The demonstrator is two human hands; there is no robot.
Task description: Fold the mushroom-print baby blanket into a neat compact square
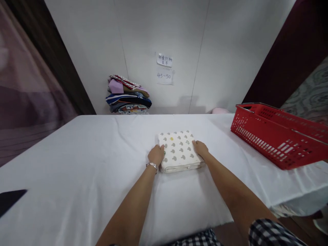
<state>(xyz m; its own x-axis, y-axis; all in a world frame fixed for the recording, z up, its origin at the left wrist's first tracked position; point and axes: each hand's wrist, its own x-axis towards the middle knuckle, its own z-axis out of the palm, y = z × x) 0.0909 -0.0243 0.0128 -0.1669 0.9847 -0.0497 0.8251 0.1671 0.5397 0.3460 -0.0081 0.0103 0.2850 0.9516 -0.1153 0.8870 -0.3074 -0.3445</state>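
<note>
A folded white cloth [178, 150] with a grey dotted pattern lies in the middle of the white-covered table [77, 160]. My left hand [155, 154], with a bracelet on the wrist, grips the cloth's left edge. On the opposite side, my right hand [200, 148] holds its right edge. Both arms reach forward from the near edge of the table.
A red plastic basket [276, 136] stands at the table's right side. A stack of folded coloured clothes [128, 95] sits at the far edge against the white wall, near two paper notes [164, 68]. A dark flat object [10, 200] lies at the left edge.
</note>
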